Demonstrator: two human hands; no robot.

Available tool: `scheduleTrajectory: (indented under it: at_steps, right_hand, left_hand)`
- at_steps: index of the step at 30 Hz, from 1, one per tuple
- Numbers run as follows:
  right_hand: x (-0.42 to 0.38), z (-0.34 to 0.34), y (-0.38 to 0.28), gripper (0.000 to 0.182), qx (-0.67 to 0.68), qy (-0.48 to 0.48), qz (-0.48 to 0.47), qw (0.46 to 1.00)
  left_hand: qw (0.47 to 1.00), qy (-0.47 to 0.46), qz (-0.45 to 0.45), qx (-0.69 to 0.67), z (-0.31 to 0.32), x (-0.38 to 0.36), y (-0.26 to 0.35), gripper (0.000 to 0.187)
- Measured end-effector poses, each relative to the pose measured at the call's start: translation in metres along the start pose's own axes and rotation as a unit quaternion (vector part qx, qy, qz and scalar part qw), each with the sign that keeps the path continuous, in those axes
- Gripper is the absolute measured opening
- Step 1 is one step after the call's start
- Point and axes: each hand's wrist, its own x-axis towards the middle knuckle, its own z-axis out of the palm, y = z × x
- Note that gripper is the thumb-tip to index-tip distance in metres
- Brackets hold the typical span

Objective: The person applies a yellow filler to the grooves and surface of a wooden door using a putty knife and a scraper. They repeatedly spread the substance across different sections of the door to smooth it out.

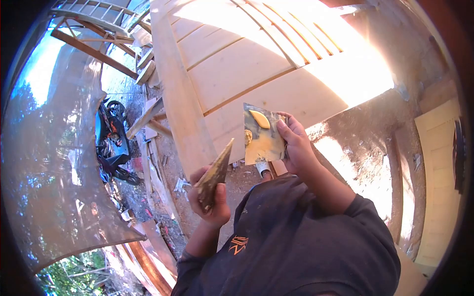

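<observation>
My left hand [211,200] is closed around a putty scraper [216,175], a wedge-shaped blade with yellowish smears along its edge. In my right hand [297,142] is a flat, stained putty plate [266,144], gripped at its right edge with the thumb on its face. A smooth yellow lump of putty [259,119] lies near the top of the plate, and a smaller rough lump [248,137] sits at its left edge. The scraper and plate are apart. Beyond both hands lies a pale wooden panelled door [232,81].
A motorcycle [116,143] stands at the left beside a hanging sheet [54,163]. Timber lengths [96,53] and a ladder [98,12] are at the upper left. Another panelled door [438,182] is at the right. Strong sunlight washes out part of the door in front.
</observation>
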Motion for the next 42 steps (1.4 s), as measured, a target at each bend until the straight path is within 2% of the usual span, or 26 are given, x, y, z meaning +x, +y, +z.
scheduleTrajectory:
  at_steps: [3,4,7,9,11,12,15,19,20,21,25,26,27,28,29,33,34,37,38,40,42]
  right_hand:
    - [-0.004,0.004,-0.003,0.024,0.008,-0.002,0.035,0.999]
    - [-0.005,0.005,-0.004,0.024,0.009,-0.003,0.047,0.999]
    - [-0.008,0.007,-0.004,0.024,0.002,-0.012,0.060,0.998]
    - [-0.010,0.010,-0.007,0.024,0.019,-0.027,0.064,0.997]
    - [-0.011,0.009,-0.010,0.024,0.023,-0.031,0.056,0.998]
    - [-0.011,0.008,-0.011,0.024,0.019,-0.028,0.046,0.998]
    - [-0.012,0.004,-0.014,0.024,0.013,-0.024,0.018,0.999]
    - [-0.010,0.001,-0.007,0.025,0.000,-0.035,-0.010,0.999]
    - [-0.011,0.003,-0.007,0.025,0.002,-0.036,-0.010,0.999]
    - [-0.013,0.006,-0.009,0.025,0.003,-0.038,-0.012,0.999]
    - [-0.012,-0.004,-0.012,0.024,-0.017,-0.046,-0.009,0.999]
    - [-0.012,-0.003,-0.012,0.024,-0.014,-0.049,-0.009,0.999]
    - [-0.014,-0.003,-0.012,0.024,-0.010,-0.052,-0.008,0.999]
    - [-0.015,-0.002,-0.011,0.024,-0.006,-0.055,-0.005,0.998]
    - [-0.016,-0.001,-0.009,0.024,-0.008,-0.063,0.001,0.998]
    - [-0.015,0.000,0.002,0.025,-0.012,-0.098,0.005,0.995]
    - [-0.015,0.001,0.003,0.025,-0.012,-0.105,0.001,0.994]
    - [-0.021,0.008,-0.002,0.026,0.003,-0.132,0.004,0.991]
    - [-0.023,0.010,-0.004,0.025,-0.006,-0.120,0.000,0.993]
    - [-0.024,0.010,-0.008,0.025,-0.022,-0.096,-0.011,0.995]
    - [-0.025,0.007,-0.010,0.023,-0.109,-0.074,-0.069,0.989]
  left_hand:
    - [0.999,-0.014,-0.002,-0.031,-0.006,0.005,-0.003,0.041]
    - [0.998,-0.033,0.054,-0.020,-0.003,0.010,-0.004,0.040]
    - [0.989,-0.115,0.086,-0.039,-0.008,0.013,-0.006,0.041]
    - [0.982,-0.175,-0.013,-0.064,-0.016,0.006,-0.004,0.039]
    - [0.972,-0.224,0.073,0.007,-0.013,0.008,-0.009,0.042]
    - [0.970,-0.223,0.087,0.036,-0.016,0.002,-0.017,0.044]
    - [0.969,-0.234,0.060,0.055,-0.026,-0.001,-0.027,0.031]
    - [0.984,-0.174,0.025,-0.035,-0.021,0.004,-0.011,0.044]
    - [0.980,-0.193,-0.015,-0.037,-0.020,0.007,-0.003,0.039]
    - [0.974,-0.218,0.058,-0.010,-0.015,0.015,0.000,0.034]
    - [0.981,-0.185,-0.006,0.061,-0.030,0.005,-0.034,0.034]
    - [0.990,-0.095,-0.073,0.075,-0.035,0.000,-0.037,0.036]
    - [0.969,0.005,-0.245,0.018,-0.037,0.000,-0.029,0.040]
    - [0.929,0.089,-0.330,-0.139,-0.035,0.015,-0.019,0.041]
    - [0.853,0.171,-0.399,-0.290,-0.035,0.031,-0.015,0.041]
    - [0.659,0.174,-0.484,-0.548,-0.040,0.022,-0.032,0.040]
    - [0.661,0.131,-0.479,-0.563,-0.035,0.019,-0.033,0.040]
    - [0.682,0.152,-0.496,-0.515,-0.007,0.016,-0.033,0.035]
    - [0.669,0.167,-0.495,-0.529,-0.008,0.010,-0.044,0.034]
    - [0.725,0.178,-0.501,-0.437,-0.014,0.004,-0.062,0.039]
    - [0.776,0.160,-0.494,-0.357,-0.027,0.010,-0.065,0.047]
